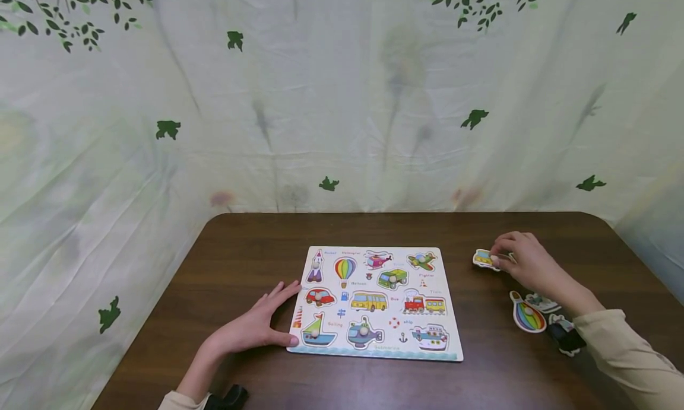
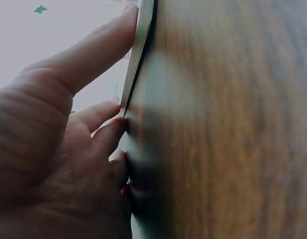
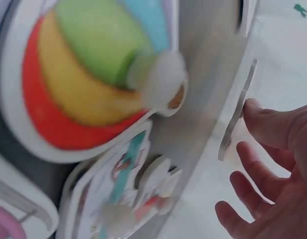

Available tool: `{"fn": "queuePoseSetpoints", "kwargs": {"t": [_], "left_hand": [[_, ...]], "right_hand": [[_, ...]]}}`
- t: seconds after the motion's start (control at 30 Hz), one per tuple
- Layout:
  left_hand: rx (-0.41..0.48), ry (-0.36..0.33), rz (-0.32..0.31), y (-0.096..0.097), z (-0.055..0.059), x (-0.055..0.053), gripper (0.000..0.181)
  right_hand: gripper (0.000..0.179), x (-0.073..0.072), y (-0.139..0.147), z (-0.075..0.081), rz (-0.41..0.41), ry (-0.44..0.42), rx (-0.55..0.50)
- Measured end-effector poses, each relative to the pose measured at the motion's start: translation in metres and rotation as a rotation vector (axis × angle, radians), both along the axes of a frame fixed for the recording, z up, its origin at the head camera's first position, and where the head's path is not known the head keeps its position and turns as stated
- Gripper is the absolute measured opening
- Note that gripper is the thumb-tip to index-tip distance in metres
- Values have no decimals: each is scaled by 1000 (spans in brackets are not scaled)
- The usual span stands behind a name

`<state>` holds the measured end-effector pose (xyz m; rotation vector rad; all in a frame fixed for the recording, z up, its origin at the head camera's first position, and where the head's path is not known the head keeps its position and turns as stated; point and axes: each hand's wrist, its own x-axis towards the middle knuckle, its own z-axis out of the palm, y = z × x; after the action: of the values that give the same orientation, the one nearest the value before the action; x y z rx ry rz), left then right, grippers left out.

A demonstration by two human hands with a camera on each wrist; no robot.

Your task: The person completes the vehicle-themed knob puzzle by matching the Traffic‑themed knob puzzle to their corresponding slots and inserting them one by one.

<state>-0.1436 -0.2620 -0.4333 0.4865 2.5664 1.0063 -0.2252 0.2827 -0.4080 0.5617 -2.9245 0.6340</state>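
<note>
A wooden puzzle board (image 1: 395,324) with pictures of vehicles lies flat on the table. My left hand (image 1: 256,324) is at its left side, thumb on the near corner and fingers spread along the edge; the left wrist view shows the thumb against the board's edge (image 2: 135,59). Off to the right of the board, my right hand (image 1: 526,264) pinches a white-rimmed puzzle piece (image 1: 483,259) with a yellow vehicle on it. From the right wrist, that piece (image 3: 236,117) shows edge-on at the thumb, its picture hidden.
Below the right forearm lie a balloon puzzle piece (image 1: 529,316) and several others, some overlapping, one dark piece (image 1: 567,337) partly under the sleeve. White knobs (image 3: 163,79) stick up from the pieces. The brown table (image 1: 256,250) ends at a printed curtain (image 1: 342,131) behind.
</note>
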Motion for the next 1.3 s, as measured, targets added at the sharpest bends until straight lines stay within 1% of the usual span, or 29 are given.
{"fn": "queuePoseSetpoints", "kwargs": {"t": [0.13, 0.3, 0.47, 0.73, 1.1, 1.3], "left_hand": [[2, 5, -6, 0, 0, 0, 102], [6, 18, -11, 0, 0, 0, 102], [9, 30, -16, 0, -1, 1, 101], [16, 29, -17, 1, 0, 1, 100], [17, 45, -30, 0, -3, 0, 98], [4, 46, -24, -1, -4, -2, 99]], "right_hand": [[8, 6, -7, 6, 24, 39, -28], [12, 12, -16, 13, 67, 126, -42], [15, 18, -25, 17, 97, 198, -37], [22, 28, -37, 23, 169, 308, -69], [27, 38, -56, 26, 244, 381, -85], [28, 43, -64, 26, 284, 397, -105]]}}
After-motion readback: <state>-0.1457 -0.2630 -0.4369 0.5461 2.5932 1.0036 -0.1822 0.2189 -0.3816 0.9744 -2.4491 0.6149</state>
